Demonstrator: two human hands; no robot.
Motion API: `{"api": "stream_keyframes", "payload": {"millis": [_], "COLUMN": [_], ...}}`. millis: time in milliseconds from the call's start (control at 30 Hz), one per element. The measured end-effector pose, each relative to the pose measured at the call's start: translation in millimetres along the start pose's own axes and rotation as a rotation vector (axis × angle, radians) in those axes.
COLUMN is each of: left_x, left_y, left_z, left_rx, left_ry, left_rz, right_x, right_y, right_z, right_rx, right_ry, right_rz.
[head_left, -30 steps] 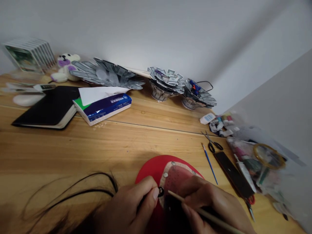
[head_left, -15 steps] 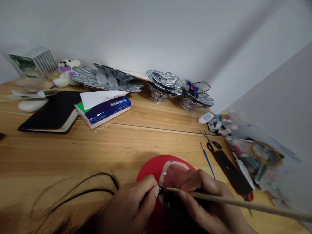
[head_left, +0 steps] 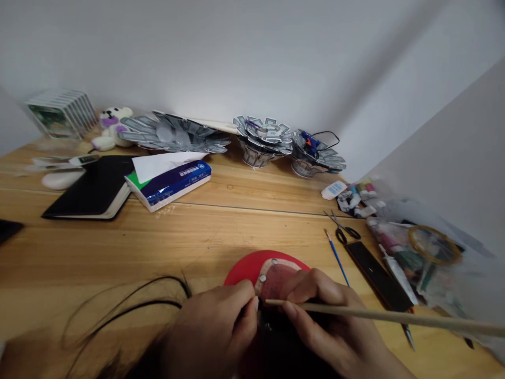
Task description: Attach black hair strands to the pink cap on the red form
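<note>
A red rounded piece (head_left: 244,267) lies at the bottom middle of the table, carrying a pinkish patch (head_left: 278,279) with a pale border and silver studs. My left hand (head_left: 216,326) is closed in a pinch at the patch's left edge, over something small and dark that its fingers mostly hide. My right hand (head_left: 331,321) grips a thin wooden stick (head_left: 394,316) like a pen, its pointed tip near the left fingertips. A dark mass (head_left: 284,347) below the hands covers the lower part of the red piece. Dark hair strands (head_left: 130,310) hang at the left.
Scissors (head_left: 342,229), a blue paintbrush (head_left: 337,258) and a dark flat case (head_left: 376,276) lie at the right, near bagged supplies (head_left: 414,252). A tissue pack (head_left: 177,184) and black notebook (head_left: 94,189) lie left. Grey petalled paper bowls (head_left: 262,139) stand along the wall.
The view has shifted slightly. The stick is more level and its tip sits closer to the left fingertips. The small dark round thing at those fingertips shows less than before.
</note>
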State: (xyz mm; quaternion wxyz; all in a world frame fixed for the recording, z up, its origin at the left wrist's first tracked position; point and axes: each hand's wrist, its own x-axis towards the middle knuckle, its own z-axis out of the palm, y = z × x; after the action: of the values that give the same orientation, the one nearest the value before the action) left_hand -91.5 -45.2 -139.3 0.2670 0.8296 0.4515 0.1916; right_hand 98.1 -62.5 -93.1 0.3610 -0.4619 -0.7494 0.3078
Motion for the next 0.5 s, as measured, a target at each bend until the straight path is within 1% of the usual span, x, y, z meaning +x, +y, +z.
{"api": "stream_keyframes", "payload": {"millis": [200,233,267,300,367,433,500], "left_x": [-4.6,-4.7,-4.5,-3.9,-1.6,1.7,4.9], "left_y": [-1.4,-0.8,0.1,1.3,4.3,7.3,9.0], "left_z": [5.7,5.8,5.5,4.7,2.0,-1.4,-4.5], "left_rx": [0.18,0.2,0.214,0.221,0.187,0.093,-0.018], "left_ry": [0.147,0.163,0.153,0.13,0.024,-0.093,-0.163], "left_rz": [0.089,0.102,0.106,0.087,0.008,-0.087,-0.156], "right_x": [-1.8,-2.3,-2.6,-2.8,-2.5,-1.6,-0.7], "right_y": [0.2,0.4,0.6,0.8,1.2,1.4,1.3], "right_z": [-0.6,-0.8,-1.0,-1.1,-1.1,-0.8,-0.7], "right_rx": [0.033,0.034,0.033,0.031,0.04,0.063,0.079], "right_ry": [-0.014,-0.013,-0.016,-0.022,-0.031,-0.036,-0.035], "right_rz": [0.047,0.049,0.051,0.051,0.047,0.049,0.054]}}
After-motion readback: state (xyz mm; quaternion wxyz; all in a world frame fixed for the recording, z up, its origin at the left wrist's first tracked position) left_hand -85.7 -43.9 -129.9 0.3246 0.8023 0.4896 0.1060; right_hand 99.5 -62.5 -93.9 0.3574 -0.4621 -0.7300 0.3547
